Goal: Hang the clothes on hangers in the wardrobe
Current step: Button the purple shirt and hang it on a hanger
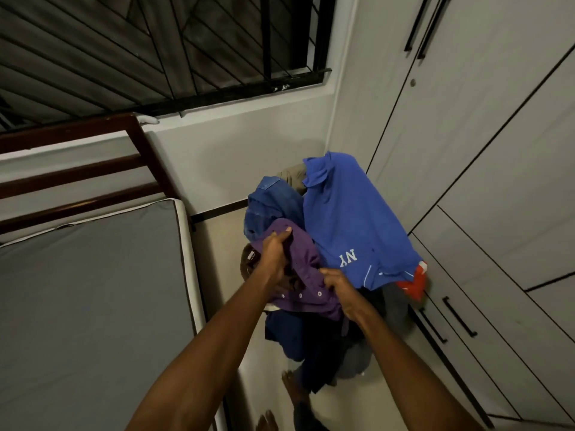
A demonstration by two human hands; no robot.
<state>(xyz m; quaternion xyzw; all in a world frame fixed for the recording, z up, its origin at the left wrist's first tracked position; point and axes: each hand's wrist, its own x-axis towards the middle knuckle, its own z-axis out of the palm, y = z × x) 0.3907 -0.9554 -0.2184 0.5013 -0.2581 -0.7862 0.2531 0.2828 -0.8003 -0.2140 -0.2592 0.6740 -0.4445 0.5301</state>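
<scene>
Gripping the purple shirt (306, 269) atop the clothes pile (329, 253) near the closed wardrobe (485, 169) on the right, left hand (275, 253) and right hand (340, 289) clench its fabric, apparently to lift it free for hanging, with no hanger in sight

White letters "NY" are printed on a blue shirt (348, 225), near its lower hem. From this viewpoint the letters appear upside down. They sit just beyond and slightly right of the right hand (343, 290). A small white label shows on a brown garment (249, 259) just left of the left hand (273, 253), but its lettering is too blurred to read. No other text or numbers are legible.
</scene>
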